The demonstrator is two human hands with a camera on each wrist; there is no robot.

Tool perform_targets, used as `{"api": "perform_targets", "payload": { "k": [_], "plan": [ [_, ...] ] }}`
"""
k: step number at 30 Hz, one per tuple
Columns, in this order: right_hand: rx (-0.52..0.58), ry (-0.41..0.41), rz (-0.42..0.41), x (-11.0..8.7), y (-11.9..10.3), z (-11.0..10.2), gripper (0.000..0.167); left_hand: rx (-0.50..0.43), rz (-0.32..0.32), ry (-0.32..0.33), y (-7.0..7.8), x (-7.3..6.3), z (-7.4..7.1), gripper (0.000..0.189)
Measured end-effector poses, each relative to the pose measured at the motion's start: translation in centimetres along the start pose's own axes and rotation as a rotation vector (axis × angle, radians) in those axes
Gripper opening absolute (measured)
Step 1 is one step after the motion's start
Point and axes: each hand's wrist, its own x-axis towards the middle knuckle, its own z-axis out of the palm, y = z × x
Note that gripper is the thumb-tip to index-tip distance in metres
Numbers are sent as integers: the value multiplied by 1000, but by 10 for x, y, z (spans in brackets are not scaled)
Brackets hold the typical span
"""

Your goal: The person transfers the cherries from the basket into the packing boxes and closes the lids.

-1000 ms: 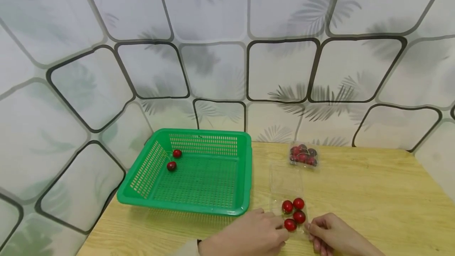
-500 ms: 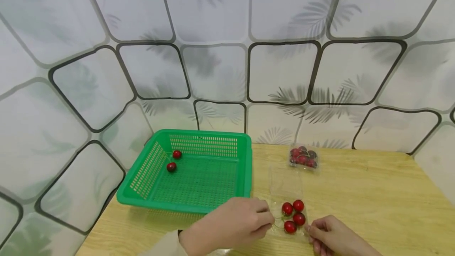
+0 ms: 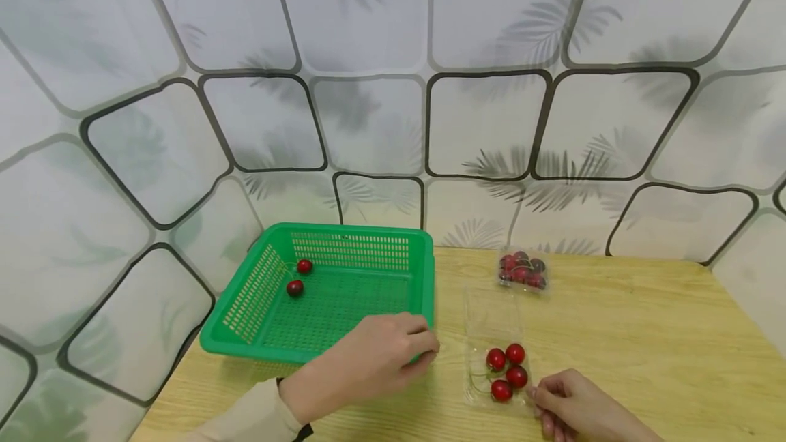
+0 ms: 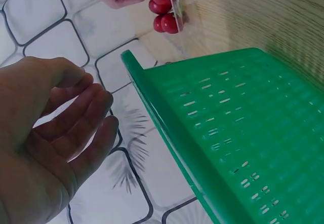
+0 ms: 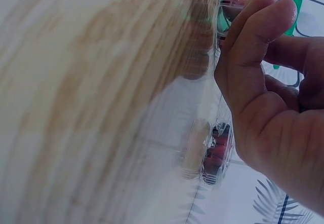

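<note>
My left hand (image 3: 374,357) is over the near right corner of the green plastic basket (image 3: 288,355). Its fingers are loosely curled and hold nothing, as the left wrist view shows, with the basket rim (image 4: 167,127) beside them. Two cherries (image 3: 295,288) with stems lie at the basket's left side. Right of the basket, a clear plastic clamshell box (image 3: 475,398) lies with its lid folded back. Several red cherries (image 3: 501,390) sit in it, some stems showing. My right hand (image 3: 574,401) pinches the box's near right edge between thumb and forefinger; its fingertips (image 5: 286,11) appear close to the box.
A second clear box (image 3: 522,270) filled with dark red cherries stands farther back on the wooden table (image 3: 645,333). The patterned wall covering (image 3: 381,121) rises behind the table and along its left side.
My left hand has drawn away leftward from the open box to the basket's near right corner. The right hand has stayed at the box edge, and the cherries there remain nearly in place.
</note>
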Motion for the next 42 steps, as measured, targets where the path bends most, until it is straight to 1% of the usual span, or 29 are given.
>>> {"api": "perform_targets", "payload": {
  "k": [1,3,7,9,11,15,17,19,22,27,29,32,36,39,42],
  "plan": [
    [-3,0,-2,0,0,0,37,4,-5,6,-1,-1,-1,5],
    [-12,2,-5,0,-1,-1,37,-2,-33,-3,-3,-2,-2,5],
    [-25,8,-12,0,-3,0,38,-57,-144,-74,-10,-4,-7,6],
    [-27,10,-15,0,-2,0,38,-75,-187,-94,-14,-5,-10,6],
    [-33,14,-19,-1,-2,0,38,-74,-208,-89,-18,-5,-13,7],
    [-37,9,-25,-1,-1,-2,38,-45,-225,-45,-27,-6,-20,7],
    [-37,6,-25,-1,-2,-2,38,-34,-240,-37,-31,-6,-23,7],
    [-31,0,-29,-1,-3,-2,37,-29,-257,-39,-36,-7,-26,8],
    [-23,-5,-24,0,-4,-1,37,-29,-300,-74,-45,-8,-29,8],
    [-3,-8,-17,1,-4,0,37,-32,-412,-143,-68,-9,-36,9],
    [-2,-3,-16,1,-3,0,37,-45,-460,-157,-80,-8,-39,10],
    [-1,5,-17,2,-2,1,37,-66,-539,-160,-98,-8,-45,12],
    [-7,18,-9,3,-1,2,37,-80,-642,-171,-119,-11,-54,16],
    [-18,23,-4,2,-1,2,38,-86,-694,-200,-131,-15,-57,20],
    [-25,28,0,1,-2,2,38,-83,-712,-233,-142,-18,-56,22]
  ]
}}
